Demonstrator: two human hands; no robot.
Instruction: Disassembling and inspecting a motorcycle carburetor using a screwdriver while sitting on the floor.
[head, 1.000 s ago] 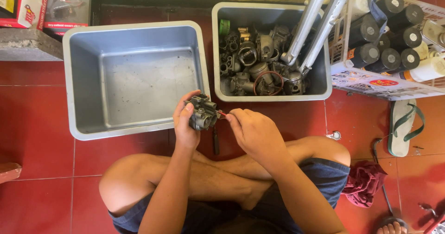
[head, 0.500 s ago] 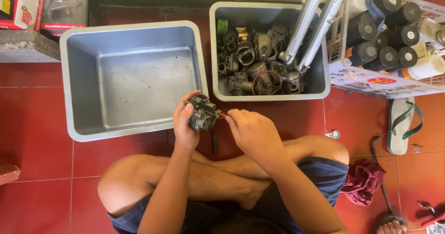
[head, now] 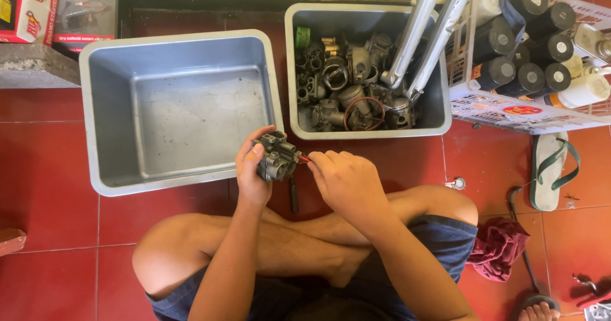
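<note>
Your left hand (head: 251, 171) is wrapped around a small grey carburetor body (head: 275, 157), holding it above the red tile floor (head: 51, 143), just in front of the empty grey tub (head: 178, 111). Your right hand (head: 344, 181) is clenched on a red-handled tool (head: 304, 159), tip against the carburetor. The second tub (head: 439, 114), full of metal engine parts (head: 344, 98), sits just beyond.

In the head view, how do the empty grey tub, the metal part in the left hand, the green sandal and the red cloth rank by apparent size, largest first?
1. Empty grey tub, clearly the largest.
2. Green sandal and red cloth: they look alike in size, and the cloth is crumpled, so I do not rank them.
3. Metal part in the left hand, the smallest, though it is nearer the camera.
</note>
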